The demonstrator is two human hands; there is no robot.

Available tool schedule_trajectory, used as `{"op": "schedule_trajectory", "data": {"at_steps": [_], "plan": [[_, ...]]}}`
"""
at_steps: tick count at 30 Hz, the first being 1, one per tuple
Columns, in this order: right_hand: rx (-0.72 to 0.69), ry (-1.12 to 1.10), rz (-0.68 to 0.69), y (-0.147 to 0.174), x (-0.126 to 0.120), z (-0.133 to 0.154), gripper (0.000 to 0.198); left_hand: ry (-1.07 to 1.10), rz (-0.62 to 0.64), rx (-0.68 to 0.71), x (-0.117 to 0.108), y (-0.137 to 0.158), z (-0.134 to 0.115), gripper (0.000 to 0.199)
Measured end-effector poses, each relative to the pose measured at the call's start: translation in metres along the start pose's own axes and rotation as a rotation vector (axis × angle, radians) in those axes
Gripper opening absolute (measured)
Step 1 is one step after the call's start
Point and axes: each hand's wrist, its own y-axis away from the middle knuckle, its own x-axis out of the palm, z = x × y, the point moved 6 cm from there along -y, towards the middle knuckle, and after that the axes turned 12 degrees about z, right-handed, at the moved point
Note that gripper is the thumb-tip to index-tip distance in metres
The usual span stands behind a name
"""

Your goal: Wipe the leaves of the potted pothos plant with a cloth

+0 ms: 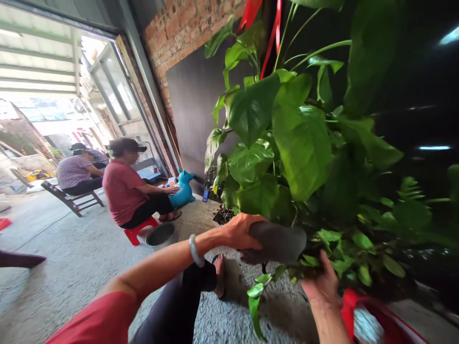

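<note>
My left hand [241,231] is closed around the end of a dark grey object [278,241], which looks like a plant pot tipped on its side. At its right end, my right hand [321,281] is among the stems of a small leafy plant [332,239]. The right thumb points up against the leaves; the other fingers are mostly hidden. A trailing leafy stem [255,298] hangs to the left of my right hand. Above both hands rises a large broad-leaved plant [301,138].
At left a person in a red shirt [124,184] sits on a red stool [138,230], beside a metal basin [161,235] and a blue animal figure [183,188]. Another person [75,169] sits behind, near a wooden chair [73,200]. A red bag [358,306] stands at lower right.
</note>
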Motion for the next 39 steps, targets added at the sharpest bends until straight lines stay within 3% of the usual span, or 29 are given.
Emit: {"op": "schedule_trajectory", "data": {"at_steps": [2,4,7,10,12,13,16,18,20,23,26,29,31,33,36,39], "plan": [[0.075,0.023,0.067,0.0,0.004,-0.006,0.03,0.076,0.069,0.025,-0.013,0.033,-0.006,0.055],[0.086,0.052,0.111,0.0,0.007,-0.008,0.035,0.175,-0.007,0.048,-0.037,0.06,-0.013,0.054],[0.022,0.102,0.131,0.0,0.013,-0.007,0.038,0.254,-0.456,0.089,-0.089,0.088,-0.024,0.055],[0.041,0.131,0.156,-0.001,0.02,-0.012,0.043,0.131,-0.96,0.128,-0.127,0.098,-0.033,0.059],[0.045,0.126,0.129,-0.002,0.022,-0.014,0.039,0.045,-1.077,0.188,-0.131,0.085,-0.034,0.059],[0.042,0.119,0.116,-0.002,0.023,-0.014,0.037,0.023,-1.043,0.212,-0.126,0.074,-0.031,0.057],[0.033,0.094,0.085,-0.004,0.021,-0.014,0.036,0.069,-0.735,0.168,-0.095,0.047,-0.013,0.051],[0.058,0.085,0.087,-0.005,0.019,-0.014,0.039,0.187,-0.629,0.113,-0.077,0.055,-0.001,0.047],[0.078,0.092,0.098,-0.005,0.016,-0.014,0.04,0.286,-0.709,0.103,-0.079,0.079,0.003,0.046],[0.064,0.116,0.104,-0.006,0.014,-0.012,0.039,0.195,-1.032,0.104,-0.109,0.116,-0.006,0.051],[0.049,0.122,0.08,-0.007,0.012,-0.013,0.035,0.046,-1.191,0.092,-0.13,0.114,-0.008,0.066],[0.033,0.122,0.072,-0.01,0.009,-0.013,0.032,0.124,-0.971,0.055,-0.112,0.076,0.019,0.066],[0.019,0.12,0.086,-0.011,0.007,-0.012,0.032,0.214,-0.717,-0.075,-0.077,0.057,0.049,0.055],[0.018,0.106,0.097,-0.012,0.006,-0.011,0.033,0.274,-0.569,-0.204,-0.045,0.059,0.072,0.045],[0.073,0.069,0.07,-0.011,0.005,-0.013,0.033,0.392,-0.592,-0.294,-0.034,0.092,0.082,0.044],[0.093,0.067,0.018,-0.01,0.009,-0.012,0.027,0.332,-0.858,-0.218,-0.073,0.127,0.06,0.049]]}}
